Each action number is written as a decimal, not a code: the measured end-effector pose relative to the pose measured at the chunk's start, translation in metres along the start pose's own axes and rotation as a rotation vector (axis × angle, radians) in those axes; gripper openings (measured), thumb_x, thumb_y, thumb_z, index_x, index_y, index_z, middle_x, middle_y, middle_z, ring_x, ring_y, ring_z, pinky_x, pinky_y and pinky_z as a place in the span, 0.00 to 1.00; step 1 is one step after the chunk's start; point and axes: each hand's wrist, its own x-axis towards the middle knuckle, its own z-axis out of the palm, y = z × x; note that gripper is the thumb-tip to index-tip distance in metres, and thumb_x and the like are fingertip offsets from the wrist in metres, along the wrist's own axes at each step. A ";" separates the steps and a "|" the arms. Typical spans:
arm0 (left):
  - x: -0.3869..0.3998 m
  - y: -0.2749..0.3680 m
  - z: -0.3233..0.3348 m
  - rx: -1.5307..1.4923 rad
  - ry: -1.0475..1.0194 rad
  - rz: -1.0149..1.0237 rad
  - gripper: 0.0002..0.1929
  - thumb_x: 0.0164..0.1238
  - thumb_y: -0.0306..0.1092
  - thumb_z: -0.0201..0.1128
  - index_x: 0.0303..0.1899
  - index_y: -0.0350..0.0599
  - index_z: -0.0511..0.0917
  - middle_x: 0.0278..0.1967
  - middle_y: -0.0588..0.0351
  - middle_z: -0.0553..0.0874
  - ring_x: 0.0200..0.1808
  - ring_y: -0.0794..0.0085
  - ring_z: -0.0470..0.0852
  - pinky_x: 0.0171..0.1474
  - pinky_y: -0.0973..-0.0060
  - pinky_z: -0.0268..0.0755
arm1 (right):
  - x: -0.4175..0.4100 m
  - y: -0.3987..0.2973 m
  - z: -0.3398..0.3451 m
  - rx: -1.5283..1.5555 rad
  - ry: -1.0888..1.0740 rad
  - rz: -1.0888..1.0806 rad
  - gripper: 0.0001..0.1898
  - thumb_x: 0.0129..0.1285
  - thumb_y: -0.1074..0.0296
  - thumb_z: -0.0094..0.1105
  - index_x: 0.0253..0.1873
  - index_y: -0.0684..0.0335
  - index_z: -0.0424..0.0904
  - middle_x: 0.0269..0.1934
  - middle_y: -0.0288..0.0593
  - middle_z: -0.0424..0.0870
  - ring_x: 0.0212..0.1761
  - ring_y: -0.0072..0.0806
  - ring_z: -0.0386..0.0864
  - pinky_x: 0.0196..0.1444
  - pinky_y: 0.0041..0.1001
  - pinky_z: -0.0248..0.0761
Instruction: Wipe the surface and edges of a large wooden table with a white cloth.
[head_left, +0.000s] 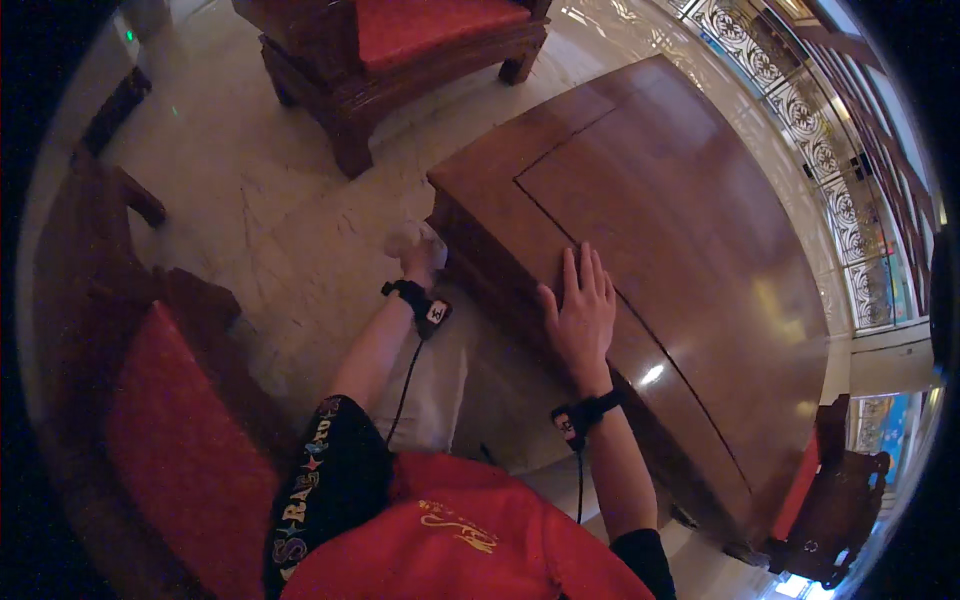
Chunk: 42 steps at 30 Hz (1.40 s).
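Observation:
My right hand (585, 306) rests palm down on the top of a polished dark wooden table (675, 202). Its thumb stands away from the fingers, and the fingertips reach a dark inlaid line. Lower down, at the table's near left corner, my left hand (417, 259) holds a pale, crumpled cloth (406, 236) against or close beside the table's side. Blur hides whether the cloth touches the wood. Black wristbands with cables circle both wrists.
A wooden armchair with a red seat (435, 30) stands beyond the table's left end. Another red-cushioned seat (180, 420) is close on my left. More dark wooden furniture (825, 510) sits at the lower right. Pale marble floor (300, 217) lies between them.

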 end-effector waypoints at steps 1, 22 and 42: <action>0.008 0.003 -0.010 -0.046 -0.071 -0.024 0.12 0.62 0.33 0.55 0.46 0.45 0.75 0.37 0.58 0.80 0.36 0.69 0.81 0.32 0.72 0.72 | 0.002 -0.009 -0.001 0.011 0.006 -0.018 0.31 0.65 0.45 0.45 0.65 0.64 0.63 0.68 0.52 0.59 0.71 0.43 0.55 0.69 0.40 0.50; -0.220 -0.131 0.069 0.290 -0.440 0.167 0.25 0.73 0.38 0.45 0.67 0.47 0.53 0.64 0.54 0.59 0.64 0.68 0.59 0.63 0.65 0.58 | -0.008 0.010 0.005 -0.018 0.070 0.010 0.30 0.66 0.46 0.46 0.63 0.65 0.65 0.66 0.52 0.62 0.69 0.43 0.58 0.68 0.40 0.52; -0.283 -0.114 0.076 0.771 -1.139 -0.434 0.15 0.68 0.43 0.54 0.48 0.44 0.76 0.42 0.59 0.82 0.45 0.73 0.80 0.47 0.73 0.73 | -0.246 0.019 0.082 1.335 0.078 0.705 0.37 0.56 0.59 0.65 0.67 0.66 0.57 0.63 0.51 0.67 0.64 0.36 0.65 0.64 0.32 0.60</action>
